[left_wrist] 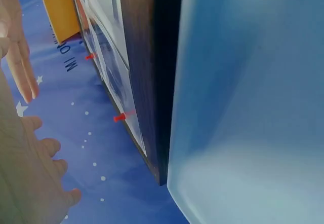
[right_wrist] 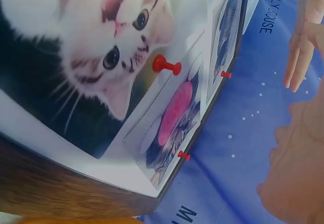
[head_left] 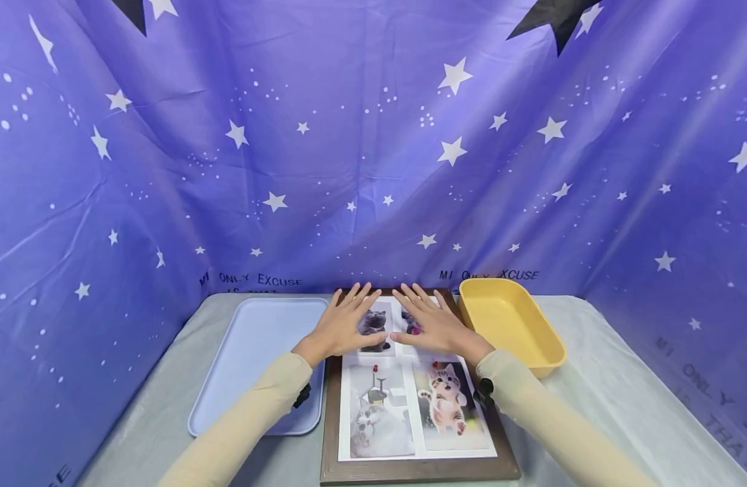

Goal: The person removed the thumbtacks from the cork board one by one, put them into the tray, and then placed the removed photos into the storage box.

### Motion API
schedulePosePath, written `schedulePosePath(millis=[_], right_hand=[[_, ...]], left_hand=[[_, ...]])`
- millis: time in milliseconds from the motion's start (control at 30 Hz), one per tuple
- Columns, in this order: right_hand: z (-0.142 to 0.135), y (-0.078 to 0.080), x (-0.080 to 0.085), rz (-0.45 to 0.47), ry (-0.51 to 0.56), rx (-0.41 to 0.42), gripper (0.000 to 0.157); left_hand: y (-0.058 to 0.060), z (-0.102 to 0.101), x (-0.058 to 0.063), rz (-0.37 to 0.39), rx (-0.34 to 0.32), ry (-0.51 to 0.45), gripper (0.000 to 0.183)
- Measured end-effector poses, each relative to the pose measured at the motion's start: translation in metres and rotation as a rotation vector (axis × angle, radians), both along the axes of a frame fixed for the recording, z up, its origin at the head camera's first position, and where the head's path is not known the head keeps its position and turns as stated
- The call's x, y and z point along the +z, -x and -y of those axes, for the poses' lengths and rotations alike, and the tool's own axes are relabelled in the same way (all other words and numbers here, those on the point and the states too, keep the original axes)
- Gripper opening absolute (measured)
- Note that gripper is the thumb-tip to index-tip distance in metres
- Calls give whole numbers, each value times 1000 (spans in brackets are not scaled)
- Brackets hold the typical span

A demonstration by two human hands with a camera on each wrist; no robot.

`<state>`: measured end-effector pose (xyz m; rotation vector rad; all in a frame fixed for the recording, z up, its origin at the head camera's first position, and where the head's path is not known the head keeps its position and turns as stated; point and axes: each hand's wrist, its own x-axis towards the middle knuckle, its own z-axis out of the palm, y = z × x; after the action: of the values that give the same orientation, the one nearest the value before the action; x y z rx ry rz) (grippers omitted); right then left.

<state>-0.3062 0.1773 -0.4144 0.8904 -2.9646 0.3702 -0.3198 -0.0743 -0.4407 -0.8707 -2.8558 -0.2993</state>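
Note:
A wood-framed board (head_left: pixel 422 470) with a white face lies on the table. Pinned to it are a white cat photo (head_left: pixel 379 433), a kitten photo (head_left: pixel 447 399), a grey cat photo (head_left: pixel 376 328) and another cat photo (right_wrist: pixel 174 127), which my right hand partly covers in the head view. Red push pins (right_wrist: pixel 167 66) stand at the photos' top edges. My left hand (head_left: pixel 344 326) hovers over the far left of the board, fingers spread. Beside it, my right hand (head_left: pixel 432 326) is held the same way, thumbs pointing toward each other. Both hands hold nothing.
On the left lies a light blue tray (head_left: pixel 270 331), with a small black item (head_left: pixel 302 396) partly behind my left sleeve. A yellow bin (head_left: pixel 513 318) stands at the board's right. Behind the table hangs a purple star-patterned cloth (head_left: pixel 361 135).

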Motion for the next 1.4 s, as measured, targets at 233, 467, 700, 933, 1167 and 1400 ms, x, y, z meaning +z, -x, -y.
schedulePosePath(millis=[233, 467, 700, 933, 1167, 1400], right_hand=[[-3, 4, 3, -24, -11, 10, 92], [-2, 13, 22, -13, -19, 9, 89], [-3, 19, 42, 7, 23, 27, 85], [-9, 24, 60, 6, 57, 32, 83], [-12, 29, 71, 10, 89, -3, 79], [-7, 33, 72, 45, 138, -20, 76]], left_hand=[[4, 6, 4, 10, 5, 6, 95], [11, 11, 15, 9, 7, 12, 95], [14, 15, 21, 12, 3, 28, 97], [15, 16, 26, 25, 1, 35, 97], [15, 13, 25, 35, -21, 34, 94], [19, 9, 23, 56, -20, 35, 91]])
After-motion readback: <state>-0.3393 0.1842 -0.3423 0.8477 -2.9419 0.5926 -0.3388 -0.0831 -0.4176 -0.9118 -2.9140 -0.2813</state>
